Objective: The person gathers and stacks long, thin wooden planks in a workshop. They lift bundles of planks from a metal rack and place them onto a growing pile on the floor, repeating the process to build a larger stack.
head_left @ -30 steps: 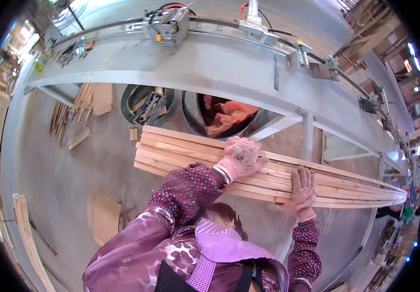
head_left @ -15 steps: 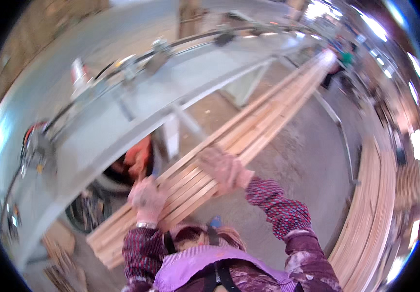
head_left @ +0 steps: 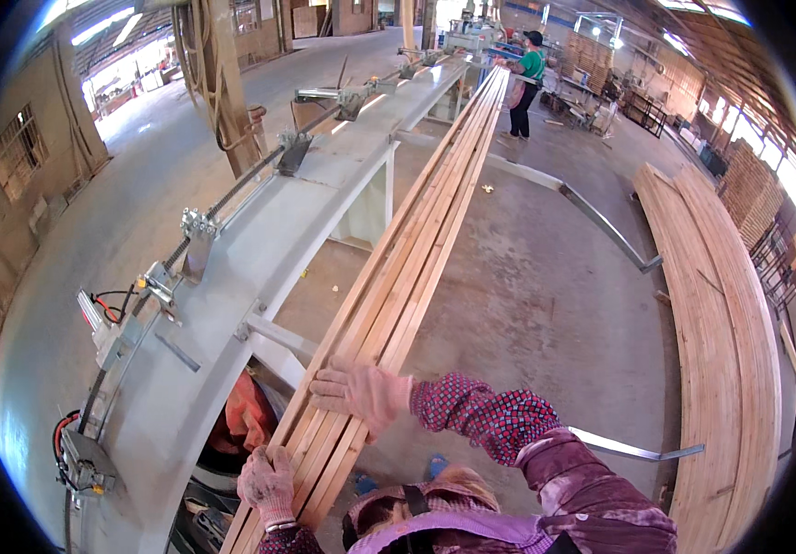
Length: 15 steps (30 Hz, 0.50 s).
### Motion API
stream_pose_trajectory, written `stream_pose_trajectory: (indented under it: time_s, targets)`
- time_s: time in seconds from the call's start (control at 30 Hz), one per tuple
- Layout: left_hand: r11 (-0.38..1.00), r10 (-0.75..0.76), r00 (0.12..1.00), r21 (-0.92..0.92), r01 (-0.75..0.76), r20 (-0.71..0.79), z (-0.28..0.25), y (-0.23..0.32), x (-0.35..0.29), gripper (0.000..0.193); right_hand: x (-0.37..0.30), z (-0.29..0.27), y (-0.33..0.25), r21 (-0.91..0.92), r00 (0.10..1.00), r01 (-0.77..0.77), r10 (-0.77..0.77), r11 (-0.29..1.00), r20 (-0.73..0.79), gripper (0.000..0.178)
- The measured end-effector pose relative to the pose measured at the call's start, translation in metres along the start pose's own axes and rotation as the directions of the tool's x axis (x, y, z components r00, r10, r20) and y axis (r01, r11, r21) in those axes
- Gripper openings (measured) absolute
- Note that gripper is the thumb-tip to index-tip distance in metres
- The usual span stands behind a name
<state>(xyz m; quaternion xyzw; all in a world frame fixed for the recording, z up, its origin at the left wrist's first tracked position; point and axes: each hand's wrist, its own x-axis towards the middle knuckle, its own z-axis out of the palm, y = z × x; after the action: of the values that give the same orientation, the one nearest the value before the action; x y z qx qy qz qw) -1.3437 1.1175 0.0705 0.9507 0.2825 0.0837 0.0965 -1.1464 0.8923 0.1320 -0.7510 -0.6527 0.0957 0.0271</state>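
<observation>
Gloved fingers of the left hand (head_left: 267, 482), at seven o'clock, are resting half bent over the left edge of the wooden strips (head_left: 416, 249), though whether they are clenching underneath I cannot tell; gloved fingers of the right hand (head_left: 359, 392), nearer six o'clock, are lying nearly straight across the top of the strips, touching without closing round them. At nine o'clock a long grey bench (head_left: 259, 231) is carrying clamps and cables, and a crumpled red sheet (head_left: 248, 414) is showing beneath it towards half past seven. The strips are running side by side from seven to one o'clock, where a co-worker (head_left: 532, 69) in a green top is standing beside their far end. A bent metal bar (head_left: 601, 224) is slanting towards half past two, and long boards (head_left: 725, 369) are lying at four o'clock
</observation>
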Motion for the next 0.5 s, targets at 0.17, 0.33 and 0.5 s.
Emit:
stream_pose_trajectory:
  time_s: [0.17,0.33,0.5]
  targets:
    - [1.0,-0.023,0.999,0.014,0.023,-0.034,0.003,0.001,-0.002,0.042,-0.004,0.0,0.003,-0.02,1.0,0.026,-0.026,0.999,-0.007,0.118]
    - [1.0,-0.019,1.0,-0.006,0.018,-0.024,0.004,0.002,-0.002,0.042,-0.007,0.006,0.005,-0.041,0.995,0.036,-0.04,0.999,-0.086,0.113]
    - [0.999,-0.052,0.999,-0.008,0.052,0.007,0.005,-0.001,0.0,0.048,0.001,0.035,0.012,-0.004,0.944,0.092,-0.088,0.996,-0.319,0.102]
